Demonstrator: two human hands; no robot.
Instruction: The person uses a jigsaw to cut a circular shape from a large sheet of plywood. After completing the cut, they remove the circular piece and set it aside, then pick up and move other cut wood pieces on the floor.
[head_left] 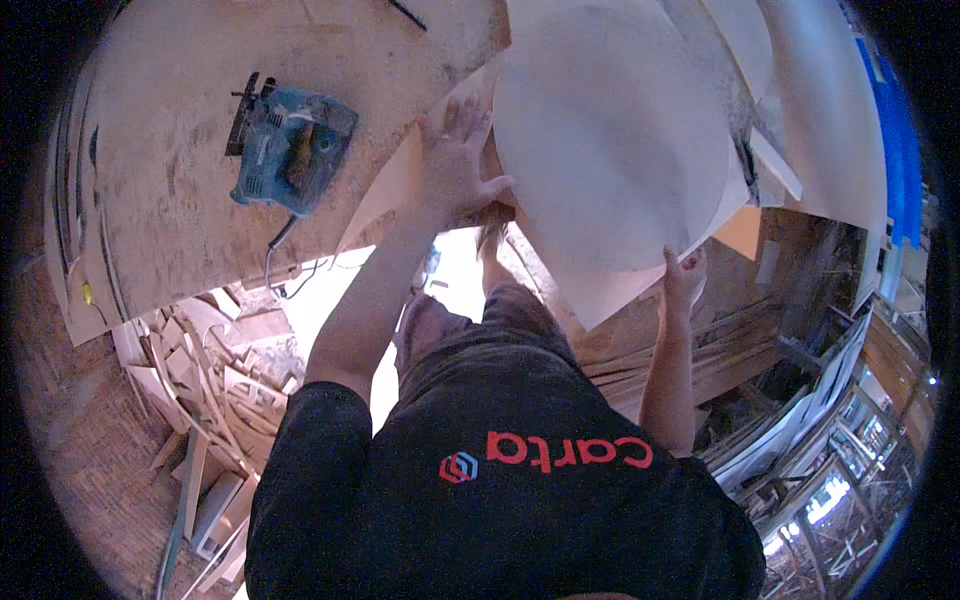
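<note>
A large pale thin sheet (610, 130) with a rounded outline on it lies in front of me, its near corner jutting past the work surface. At its lower right edge my right hand (686, 278) is closed on the rim, with the thumb near the top face. My left hand (458, 165) rests flat with fingers spread on a light pointed offcut (395, 190) beside the sheet's left edge. That thumb reaches toward the sheet's rim. To the left, a teal jigsaw (292, 150) lies on its side, untouched, its cord trailing toward me.
The worn wooden worktable (180, 240) spreads to the left and ahead. Curved wood scraps (215, 400) are heaped on the floor at lower left. A small white block (775, 165) lies at right, near hanging blue material (900, 150). Long strips (680, 345) are stacked below my right arm.
</note>
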